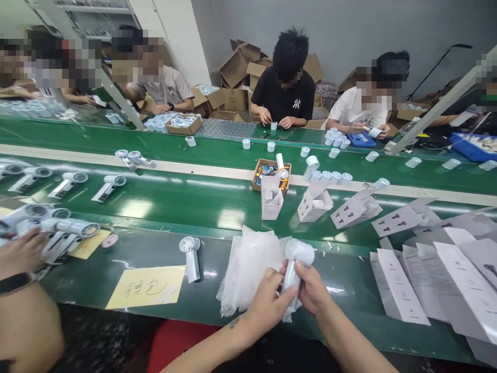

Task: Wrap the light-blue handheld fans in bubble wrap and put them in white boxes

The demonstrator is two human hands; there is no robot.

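Observation:
Both my hands are closed around a pale handheld fan (300,252), its round head tilted up and away from me. My left hand (268,294) grips the handle from the left, thumb along it. My right hand (313,286) holds the handle just below the head. Clear plastic seems to wrap the fan's lower end. Just left of the hands lies a stack of translucent bubble bags (248,269). Another handheld fan (190,258) rests on the bench farther left, beside a yellow paper with handwriting (145,286).
White printed boxes (404,290) stand at the right, and several open boxes (316,202) stand on the green belt (194,207). A co-worker's hand (23,254) touches a pile of fans (73,228) at the left. Across the belt, several people handle small cups (274,126).

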